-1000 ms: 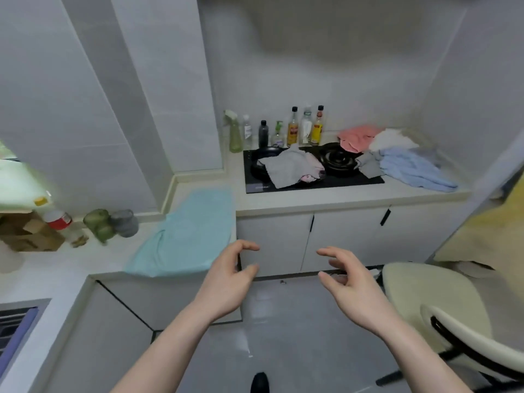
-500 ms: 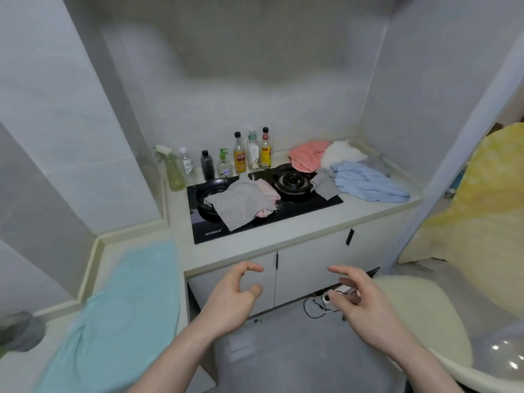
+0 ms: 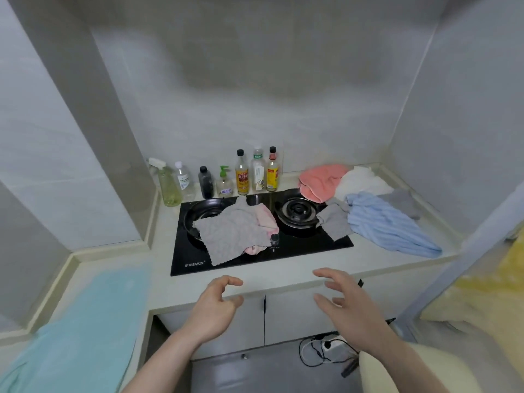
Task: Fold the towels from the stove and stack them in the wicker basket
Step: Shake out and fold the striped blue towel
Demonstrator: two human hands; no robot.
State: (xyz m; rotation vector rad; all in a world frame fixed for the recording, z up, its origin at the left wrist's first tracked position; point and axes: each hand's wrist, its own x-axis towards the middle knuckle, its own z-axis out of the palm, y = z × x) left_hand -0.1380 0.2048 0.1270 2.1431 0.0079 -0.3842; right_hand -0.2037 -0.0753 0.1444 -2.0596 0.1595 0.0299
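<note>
Hovering side by side in front of the counter edge (image 3: 283, 282): left hand (image 3: 214, 304) and right hand (image 3: 347, 303), both empty, fingers loosely curved and apart from the thumbs, touching nothing. Just beyond them, set into the counter, a black stove (image 3: 297, 248) with two burners. Draped over the left burner, a grey waffle-textured towel (image 3: 231, 232), unfolded and lying on top of a pink towel (image 3: 265, 219) that shows at its right edge. Beside the right burner (image 3: 296, 209), a small grey towel (image 3: 333, 221), partly on the glass. Further right, on the counter, a light blue towel (image 3: 385, 222) spread out crumpled, with a coral-pink towel (image 3: 320, 180) and a white towel (image 3: 360, 181) bunched behind it against the wall, and another grey cloth (image 3: 402, 202) beside the blue one. Along the back wall behind the stove, a row of bottles (image 3: 256, 174), with a spray bottle (image 3: 167, 184) at the left end. At lower left, on the adjoining counter, a turquoise towel (image 3: 85, 330), blurred, perhaps laid flat. On the floor below the cabinets, a tangle of black cable (image 3: 317, 350).
</note>
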